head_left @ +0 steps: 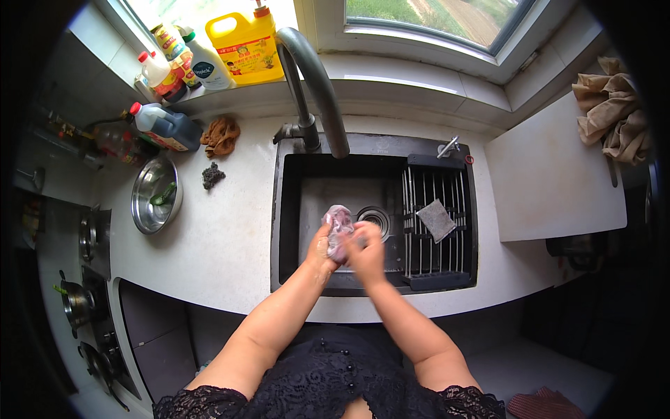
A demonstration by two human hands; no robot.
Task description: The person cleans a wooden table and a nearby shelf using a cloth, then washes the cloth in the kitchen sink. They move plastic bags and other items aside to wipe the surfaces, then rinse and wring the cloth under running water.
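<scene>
Over the sink [279,209], my left hand [319,248] holds a wet, pinkish-white soft piece [338,223]. It looks like raw meat or a bunched cloth; I cannot tell which. My right hand [368,255] is at the right side of the piece, with its fingers curled towards it and smeared by motion. Whether those fingers grip it cannot be made out. Below and behind the hands lies the round drain [375,219]. A dark tall faucet [333,119] arches above the sink's far left part, and no water stream shows from it.
A rack [447,262] on the sink's right side bears a grey-white scouring pad [436,221]. Leftward on the counter are a steel bowl [142,218] with green peppers, a brown cloth [220,135] and a dark scrubber [212,176]. A yellow jug [248,52] stands on the sill.
</scene>
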